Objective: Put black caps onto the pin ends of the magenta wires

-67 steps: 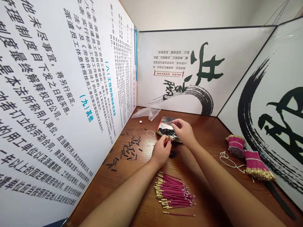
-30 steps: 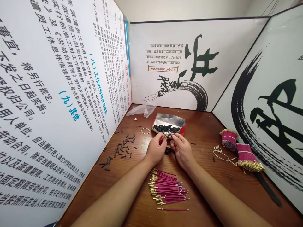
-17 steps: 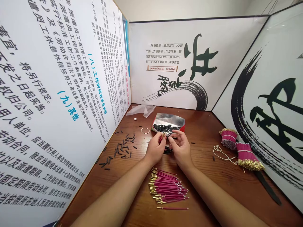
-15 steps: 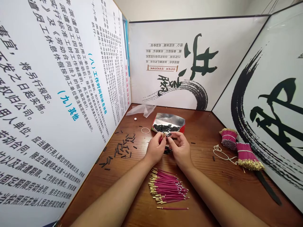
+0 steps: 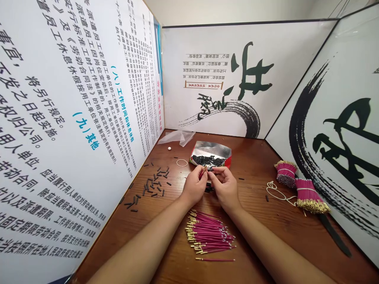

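My left hand (image 5: 194,184) is closed around a few short magenta wires (image 5: 203,171), their gold ends showing at the fingertips. Close against it, my right hand (image 5: 226,186) pinches a small black sleeve (image 5: 210,169) at the wire ends. The fingers hide most of the sleeve. Just behind both hands stands an open box (image 5: 227,162) with a silvery inside, holding many black sleeves (image 5: 207,159). More black pieces (image 5: 209,187) lie between my wrists. Nearer me is a spread pile of magenta wires (image 5: 210,232) with gold terminals, and a single wire (image 5: 215,260) lies in front of it.
Loose black sleeves (image 5: 152,185) are scattered at the left. Two tied wire bundles (image 5: 308,191) (image 5: 286,170) sit at the right, beside a white cord (image 5: 276,190) and a dark strap (image 5: 336,236). A clear plastic bag (image 5: 177,137) lies at the back. Printed panels (image 5: 213,47) enclose the wooden table.
Both hands stay in nearly the same place. Only the fingertips of my right hand have shifted slightly at the wire ends.
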`<state>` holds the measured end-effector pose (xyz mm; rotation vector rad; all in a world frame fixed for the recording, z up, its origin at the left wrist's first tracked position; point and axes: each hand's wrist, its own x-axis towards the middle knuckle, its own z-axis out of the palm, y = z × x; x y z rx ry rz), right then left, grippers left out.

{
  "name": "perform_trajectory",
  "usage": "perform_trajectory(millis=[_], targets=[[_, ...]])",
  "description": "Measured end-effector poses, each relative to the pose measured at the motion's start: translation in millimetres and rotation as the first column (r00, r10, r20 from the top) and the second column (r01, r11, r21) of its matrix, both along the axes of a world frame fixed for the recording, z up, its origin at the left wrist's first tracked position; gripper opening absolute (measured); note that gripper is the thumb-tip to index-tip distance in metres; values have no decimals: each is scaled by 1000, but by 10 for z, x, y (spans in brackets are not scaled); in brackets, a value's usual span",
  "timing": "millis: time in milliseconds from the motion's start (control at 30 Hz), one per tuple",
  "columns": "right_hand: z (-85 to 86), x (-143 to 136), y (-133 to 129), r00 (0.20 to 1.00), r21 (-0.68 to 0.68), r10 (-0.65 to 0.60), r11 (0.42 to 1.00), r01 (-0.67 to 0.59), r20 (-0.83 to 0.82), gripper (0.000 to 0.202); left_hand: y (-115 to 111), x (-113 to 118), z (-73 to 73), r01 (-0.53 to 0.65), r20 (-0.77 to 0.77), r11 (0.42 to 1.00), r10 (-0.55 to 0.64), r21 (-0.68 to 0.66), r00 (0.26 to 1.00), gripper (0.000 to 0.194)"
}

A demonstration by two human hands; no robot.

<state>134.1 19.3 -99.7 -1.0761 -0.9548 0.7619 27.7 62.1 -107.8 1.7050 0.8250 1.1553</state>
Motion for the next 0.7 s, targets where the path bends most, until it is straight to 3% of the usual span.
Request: perform_trajectory(millis=[233,700], targets=[[24,2,-12,1000,-3,8,1000,-8,22,37,-7,5,37,-10,32,1000,10,-11,999,22],[71,6,-22,1000,0,0,1000,0,19,24,-15,-12,42,-28,-2,1000,28,-6,1000,20]])
